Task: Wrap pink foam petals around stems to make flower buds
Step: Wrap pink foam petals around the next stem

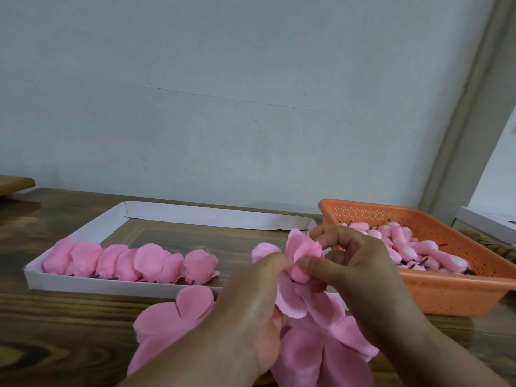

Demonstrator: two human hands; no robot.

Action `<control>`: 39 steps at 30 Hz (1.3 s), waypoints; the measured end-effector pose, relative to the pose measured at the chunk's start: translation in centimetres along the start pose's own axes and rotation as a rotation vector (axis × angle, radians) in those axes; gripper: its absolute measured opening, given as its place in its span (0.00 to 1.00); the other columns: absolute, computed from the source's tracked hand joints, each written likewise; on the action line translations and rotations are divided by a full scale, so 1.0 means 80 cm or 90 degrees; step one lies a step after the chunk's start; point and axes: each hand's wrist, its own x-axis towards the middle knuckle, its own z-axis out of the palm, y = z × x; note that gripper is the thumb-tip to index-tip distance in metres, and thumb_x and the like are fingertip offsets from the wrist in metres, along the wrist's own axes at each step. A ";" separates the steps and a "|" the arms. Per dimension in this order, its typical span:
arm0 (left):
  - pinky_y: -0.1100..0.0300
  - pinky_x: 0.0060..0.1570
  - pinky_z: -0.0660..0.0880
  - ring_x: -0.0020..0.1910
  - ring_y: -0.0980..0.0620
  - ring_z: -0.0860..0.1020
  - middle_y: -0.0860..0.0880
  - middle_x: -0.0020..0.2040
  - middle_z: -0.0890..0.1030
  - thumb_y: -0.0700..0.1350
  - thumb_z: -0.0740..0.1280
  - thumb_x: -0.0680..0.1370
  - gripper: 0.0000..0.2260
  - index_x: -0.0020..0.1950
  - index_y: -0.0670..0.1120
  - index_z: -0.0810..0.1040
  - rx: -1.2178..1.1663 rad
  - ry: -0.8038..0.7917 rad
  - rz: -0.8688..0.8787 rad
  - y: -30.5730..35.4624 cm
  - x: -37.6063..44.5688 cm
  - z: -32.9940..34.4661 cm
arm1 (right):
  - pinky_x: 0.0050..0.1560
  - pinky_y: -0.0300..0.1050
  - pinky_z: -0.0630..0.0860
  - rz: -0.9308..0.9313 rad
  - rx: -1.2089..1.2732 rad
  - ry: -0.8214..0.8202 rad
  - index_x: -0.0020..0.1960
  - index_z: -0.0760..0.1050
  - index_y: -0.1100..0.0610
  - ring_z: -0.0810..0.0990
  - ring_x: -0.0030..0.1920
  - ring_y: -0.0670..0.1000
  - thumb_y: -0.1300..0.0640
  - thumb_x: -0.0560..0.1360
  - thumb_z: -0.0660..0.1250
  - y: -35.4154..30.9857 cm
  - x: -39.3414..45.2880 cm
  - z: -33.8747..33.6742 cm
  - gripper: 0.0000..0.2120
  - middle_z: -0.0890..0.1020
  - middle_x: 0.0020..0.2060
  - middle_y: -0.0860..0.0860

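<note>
Wrapping a pink foam petal [303, 248] into a bud above the dark wooden table [69, 317].
I see my left hand [251, 300] and right hand [360, 263] both pinching it, between the white cardboard tray [83, 283] and orange perforated plastic basket [446, 294].

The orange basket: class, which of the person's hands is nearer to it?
Right. The right hand overlaps the orange basket's near-left corner in this view, while the left hand lies farther left, beyond the pink bud both pinch.
</note>
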 end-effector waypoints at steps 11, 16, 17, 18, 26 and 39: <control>0.53 0.39 0.79 0.33 0.46 0.82 0.39 0.37 0.84 0.37 0.67 0.75 0.12 0.32 0.40 0.84 0.045 0.015 0.026 -0.006 0.004 0.001 | 0.26 0.37 0.74 -0.017 -0.005 0.014 0.40 0.76 0.63 0.78 0.24 0.49 0.71 0.65 0.71 -0.004 0.000 0.000 0.07 0.81 0.24 0.57; 0.51 0.38 0.80 0.32 0.45 0.82 0.38 0.39 0.84 0.37 0.66 0.76 0.05 0.44 0.37 0.81 0.024 0.033 0.004 -0.004 0.003 0.002 | 0.26 0.38 0.75 -0.021 -0.021 0.011 0.39 0.75 0.62 0.79 0.24 0.50 0.71 0.65 0.71 -0.004 -0.001 0.000 0.08 0.81 0.25 0.56; 0.52 0.36 0.80 0.32 0.46 0.82 0.38 0.39 0.84 0.37 0.67 0.76 0.05 0.46 0.36 0.81 0.020 0.039 0.001 -0.004 0.004 0.002 | 0.27 0.39 0.76 -0.024 -0.018 0.013 0.40 0.75 0.61 0.79 0.25 0.51 0.72 0.65 0.72 -0.004 0.000 0.000 0.10 0.81 0.27 0.55; 0.52 0.36 0.80 0.32 0.46 0.82 0.37 0.39 0.84 0.37 0.67 0.76 0.05 0.47 0.36 0.81 0.021 0.043 0.000 -0.004 0.004 0.002 | 0.27 0.41 0.76 -0.026 -0.010 0.015 0.42 0.76 0.60 0.80 0.27 0.51 0.72 0.65 0.72 -0.004 0.000 0.000 0.11 0.82 0.29 0.54; 0.52 0.39 0.79 0.35 0.43 0.81 0.34 0.44 0.83 0.36 0.66 0.76 0.05 0.48 0.35 0.80 0.019 0.053 -0.010 -0.004 0.006 0.000 | 0.28 0.39 0.77 -0.010 -0.049 -0.019 0.38 0.77 0.60 0.79 0.25 0.51 0.71 0.66 0.72 -0.009 0.000 -0.003 0.08 0.82 0.26 0.58; 0.54 0.35 0.81 0.37 0.45 0.83 0.37 0.45 0.84 0.35 0.63 0.75 0.08 0.48 0.35 0.80 -0.010 0.019 -0.038 -0.001 0.010 -0.006 | 0.25 0.30 0.70 0.037 -0.134 -0.094 0.39 0.77 0.65 0.77 0.23 0.47 0.72 0.66 0.72 -0.018 0.001 -0.009 0.06 0.80 0.24 0.58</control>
